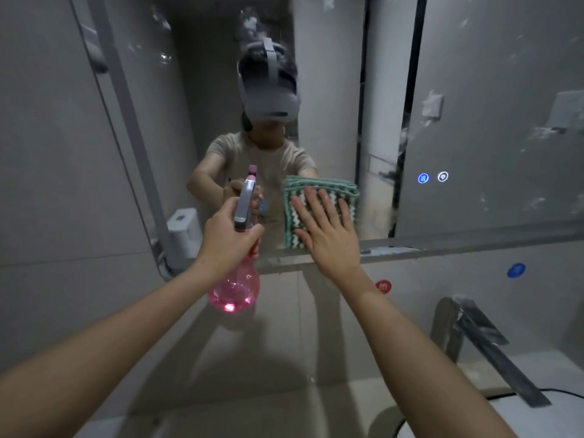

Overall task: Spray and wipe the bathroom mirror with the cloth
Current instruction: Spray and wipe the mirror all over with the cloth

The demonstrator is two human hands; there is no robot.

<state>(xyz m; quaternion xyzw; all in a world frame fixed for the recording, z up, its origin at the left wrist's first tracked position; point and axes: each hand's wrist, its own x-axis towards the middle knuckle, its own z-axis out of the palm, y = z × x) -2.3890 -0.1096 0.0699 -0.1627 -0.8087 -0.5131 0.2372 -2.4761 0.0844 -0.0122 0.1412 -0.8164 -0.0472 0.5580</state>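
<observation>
The bathroom mirror fills the upper part of the view and shows white smears and spray marks. A folded green and white striped cloth lies flat against the glass near the mirror's lower edge. My right hand presses on it with straight, spread fingers. My left hand grips the neck of a pink spray bottle with a grey trigger head, held upright just left of the cloth, its nozzle toward the mirror.
A chrome faucet rises over the white basin at the lower right. Red and blue round stickers sit on the wall below the mirror. Two lit touch buttons glow on the glass. A grey tiled wall stands at left.
</observation>
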